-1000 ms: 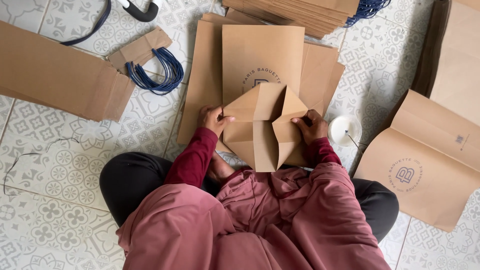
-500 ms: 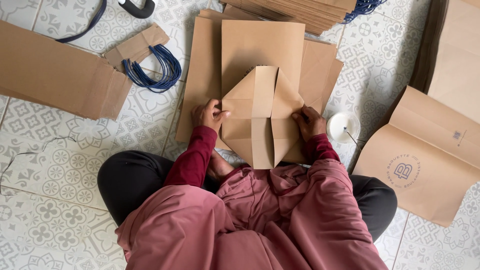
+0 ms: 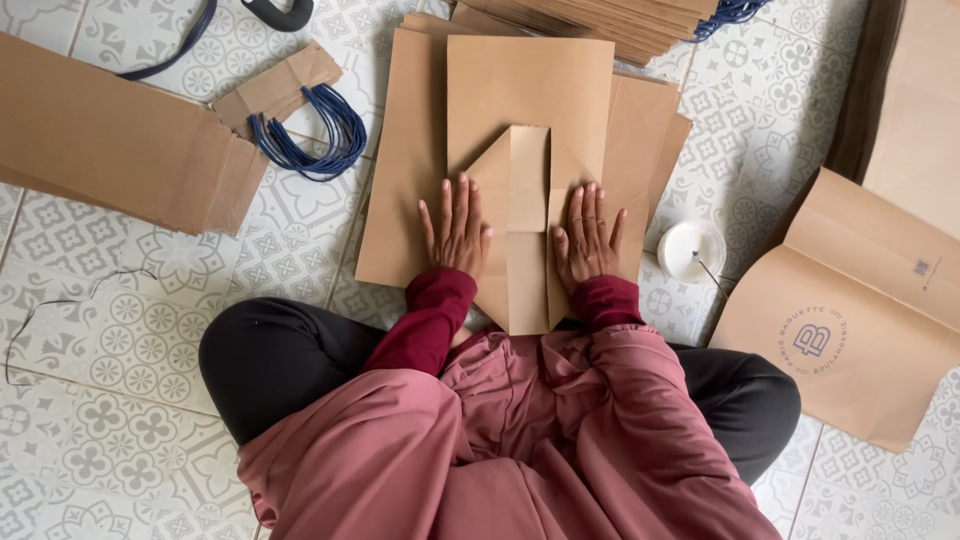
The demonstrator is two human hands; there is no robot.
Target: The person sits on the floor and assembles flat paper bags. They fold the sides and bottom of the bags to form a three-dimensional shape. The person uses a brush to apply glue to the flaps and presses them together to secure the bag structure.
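One brown paper bag [image 3: 527,215] with folded bottom flaps on a stack of flat sheets on the tiled floor [image 3: 120,330], left hand [image 3: 456,232] and right hand [image 3: 588,236] pressed flat, fingers spread, one blue cord bundle [image 3: 312,140], one white round dish [image 3: 690,250] just right

Hemmed in around the folded paper bag [image 3: 525,225]: pressed flat by the left hand [image 3: 457,230] and the right hand [image 3: 587,235], with a stack of flat bags [image 3: 610,25] just beyond it. Left of the bag, blocked by a bundle of blue cord handles [image 3: 315,135] and a cardboard piece [image 3: 110,135]; right of it, by a white round container [image 3: 690,250] and a printed bag [image 3: 850,310]. Open only over bare tiled floor [image 3: 110,350], well left of the bag and nearer the knees.
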